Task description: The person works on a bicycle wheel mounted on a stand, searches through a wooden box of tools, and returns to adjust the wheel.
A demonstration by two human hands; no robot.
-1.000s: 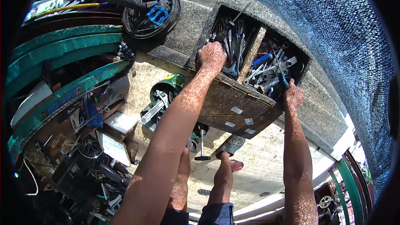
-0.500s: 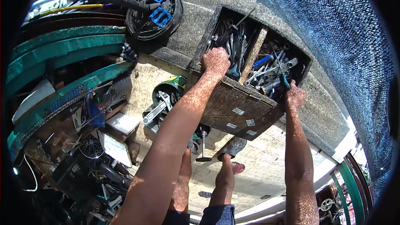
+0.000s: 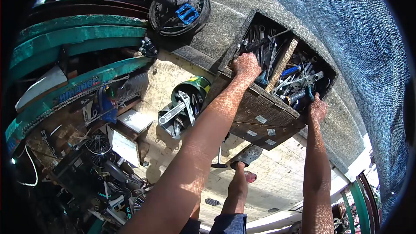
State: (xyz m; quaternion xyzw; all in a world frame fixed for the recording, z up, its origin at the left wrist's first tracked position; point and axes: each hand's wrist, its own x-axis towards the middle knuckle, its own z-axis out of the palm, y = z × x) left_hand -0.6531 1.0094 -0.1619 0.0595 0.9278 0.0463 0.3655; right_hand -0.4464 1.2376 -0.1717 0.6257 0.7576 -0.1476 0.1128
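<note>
A dark wooden toolbox (image 3: 264,115) tilts at the edge of the grey ledge, its underside showing small pale stickers. My left hand (image 3: 247,66) is closed on its near left rim. At the right corner my right hand (image 3: 317,107) is closed on the box's side. A wooden divider (image 3: 282,64) splits the inside. Loose metal tools lie in the left part; the right part holds several metal parts and a blue-handled tool (image 3: 290,71). The fingers of both hands are partly hidden by the box rim.
Upper left is a round black tray (image 3: 169,28) with blue pedals (image 3: 187,14). A green bucket (image 3: 203,83) and metal parts (image 3: 173,113) stand below. Green shelving (image 3: 82,34) lines the left; blue netting (image 3: 368,39) hangs right. Bicycle parts lie lower left.
The toolbox and both hands appear farther right and slightly lower. The surroundings have shifted right in the view too. Both hands keep their hold on the box.
</note>
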